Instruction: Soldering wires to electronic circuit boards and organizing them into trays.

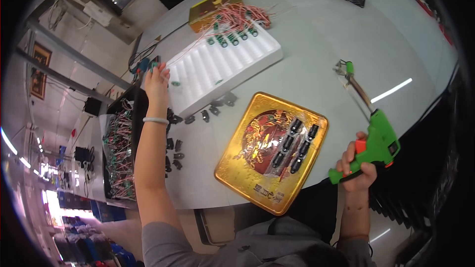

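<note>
Right hand grips a green pistol-shaped tool while the left reaches for a small green board

In the head view, with the clock centred on the picture, the right hand (358, 168) lies toward 4 o'clock, its fingers wrapped round the handle of a green pistol-shaped tool (383, 133) at 3 o'clock. The tool's long metal neck (362, 94) runs up to a tip (341, 67) near 2 o'clock, above the table. It looks stiff and somewhat nose-heavy; the plastic handle is the place to hold, well away from the neck and tip, which may be hot.

The left hand (157, 83) is at 10 o'clock, fingers drawn narrow by a small green board (155, 65); whether they truly pinch it, one cannot tell. Such a board should be light, rigid and fragile, best taken by its edges.

Just beside that hand, toward 11 o'clock, a white foam tray (242, 75) seems light and easily dented. A tangle of wired boards (242, 17) lies at 12 o'clock; its thin wires look soft and apt to snag. Between 4 and 5 o'clock, a gold tray (231, 180) bears black parts (296, 126), which may slide on its shiny surface. More black pieces (205, 115) lie near 9 o'clock
</note>
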Demonstrator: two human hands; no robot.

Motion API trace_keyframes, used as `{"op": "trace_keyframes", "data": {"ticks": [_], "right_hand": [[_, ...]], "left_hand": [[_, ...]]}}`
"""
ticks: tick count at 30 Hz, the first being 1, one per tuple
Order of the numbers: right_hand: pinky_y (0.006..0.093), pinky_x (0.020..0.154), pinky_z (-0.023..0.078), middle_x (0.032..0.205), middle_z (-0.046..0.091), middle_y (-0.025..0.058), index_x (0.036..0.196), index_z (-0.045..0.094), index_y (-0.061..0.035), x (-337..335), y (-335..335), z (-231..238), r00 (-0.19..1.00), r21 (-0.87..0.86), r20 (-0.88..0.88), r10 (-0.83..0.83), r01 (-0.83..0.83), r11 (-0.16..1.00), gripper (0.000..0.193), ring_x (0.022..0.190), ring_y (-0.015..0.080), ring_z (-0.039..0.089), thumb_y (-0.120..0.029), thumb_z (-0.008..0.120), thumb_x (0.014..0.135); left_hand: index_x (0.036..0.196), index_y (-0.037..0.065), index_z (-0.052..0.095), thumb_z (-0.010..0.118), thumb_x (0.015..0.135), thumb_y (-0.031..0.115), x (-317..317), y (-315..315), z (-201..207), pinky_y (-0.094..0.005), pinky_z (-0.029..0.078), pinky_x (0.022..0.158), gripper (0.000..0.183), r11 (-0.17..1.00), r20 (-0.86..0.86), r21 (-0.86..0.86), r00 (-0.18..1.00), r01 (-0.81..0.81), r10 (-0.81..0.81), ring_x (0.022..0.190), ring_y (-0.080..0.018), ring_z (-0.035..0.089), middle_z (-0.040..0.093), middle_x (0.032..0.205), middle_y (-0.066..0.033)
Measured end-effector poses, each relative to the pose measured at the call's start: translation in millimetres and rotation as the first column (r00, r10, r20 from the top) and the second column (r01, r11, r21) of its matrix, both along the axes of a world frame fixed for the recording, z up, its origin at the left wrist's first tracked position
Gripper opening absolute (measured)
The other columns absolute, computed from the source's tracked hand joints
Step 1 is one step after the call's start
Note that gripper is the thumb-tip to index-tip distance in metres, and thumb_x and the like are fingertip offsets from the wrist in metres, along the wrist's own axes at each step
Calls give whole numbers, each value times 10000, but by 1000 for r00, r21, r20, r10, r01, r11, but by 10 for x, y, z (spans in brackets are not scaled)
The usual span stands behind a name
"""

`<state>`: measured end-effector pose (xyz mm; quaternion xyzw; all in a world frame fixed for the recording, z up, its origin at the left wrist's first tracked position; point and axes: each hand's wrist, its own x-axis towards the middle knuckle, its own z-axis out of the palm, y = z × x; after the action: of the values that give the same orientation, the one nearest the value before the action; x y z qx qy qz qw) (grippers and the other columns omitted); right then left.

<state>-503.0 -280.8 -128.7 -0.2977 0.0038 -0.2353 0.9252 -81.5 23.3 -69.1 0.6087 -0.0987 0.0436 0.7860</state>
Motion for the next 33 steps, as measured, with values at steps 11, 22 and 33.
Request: {"op": "trace_keyframes", "data": {"ticks": [11, 22, 33], "right_hand": [[345, 557, 443, 792, 537, 124, 1100, 483, -76, 623, -821, 374, 737, -912, 140, -661, -165, -377, 560, 623, 283, 545, -107, 603, 554], [375, 749, 434, 944, 536, 142, 1188, 424, -32, 868, -847, 325, 634, -695, -79, -769, -588, -413, 667, 902, 301, 523, -108, 556, 538], [368, 915, 346, 1154, 470, 191, 1087, 506, 5, 164, 137, 1143, 753, -734, -400, -522, -604, -310, 432, 1087, 319, 445, -67, 606, 674]], "left_hand": [[987, 53, 469, 419, 903, 210, 35, 0, -449, -299, 426, 751, 185, 993, -112, -73, 990, -89, 80, 816, -177, 568, 584, 983, -91], [983, 25, 477, 428, 899, 178, -20, -84, -491, -254, 448, 678, 181, 979, 20, -171, 993, -113, 118, 729, -164, 590, 598, 943, -115], [952, 19, 476, 434, 890, 151, -94, -142, -442, -239, 423, 709, 152, 963, -9, -236, 991, -131, 133, 751, -157, 603, 610, 905, -110]]}}
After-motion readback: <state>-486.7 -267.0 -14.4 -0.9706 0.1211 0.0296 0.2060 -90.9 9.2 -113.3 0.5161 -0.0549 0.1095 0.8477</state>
